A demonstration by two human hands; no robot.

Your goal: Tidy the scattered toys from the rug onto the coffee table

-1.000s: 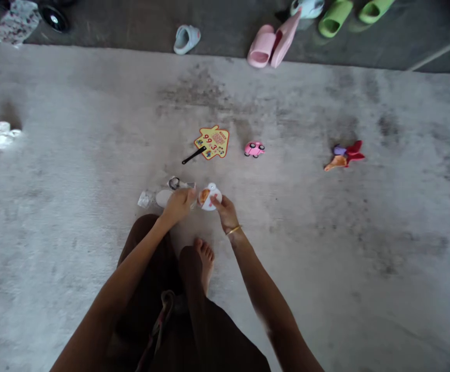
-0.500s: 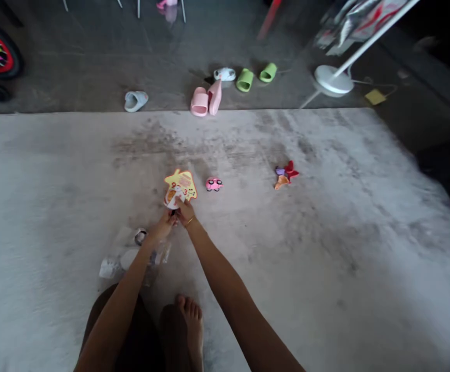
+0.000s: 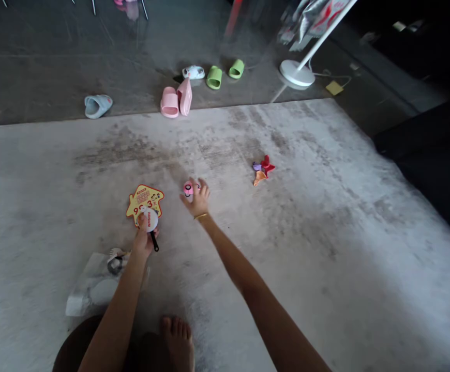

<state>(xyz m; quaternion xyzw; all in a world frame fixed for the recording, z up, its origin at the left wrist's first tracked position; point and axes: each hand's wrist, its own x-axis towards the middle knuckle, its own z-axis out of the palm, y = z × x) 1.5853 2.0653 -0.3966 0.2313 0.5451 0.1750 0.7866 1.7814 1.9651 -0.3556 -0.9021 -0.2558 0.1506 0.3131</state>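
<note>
My left hand [image 3: 143, 238] is closed around a small white round card [image 3: 149, 218] with a black handle, holding it over the lower edge of a yellow house-shaped card [image 3: 144, 199] lying on the grey rug [image 3: 326, 232]. My right hand [image 3: 197, 199], with a gold bangle at the wrist, reaches forward with fingers curled over a small pink toy car [image 3: 188, 189] on the rug. Whether the fingers have gripped the car I cannot tell.
A red, purple and orange toy [image 3: 263, 170] lies on the rug to the right. Clear plastic wrapping and a small ring-shaped object [image 3: 114, 263] lie by my left knee. Pink slippers [image 3: 176, 99], green slippers [image 3: 222, 74], a blue slipper [image 3: 98, 105] and a white stand base [image 3: 297, 73] sit beyond the rug's far edge.
My right hand left the white card and moved right to the pink car. My left hand kept the card by the yellow one. The view shifted right.
</note>
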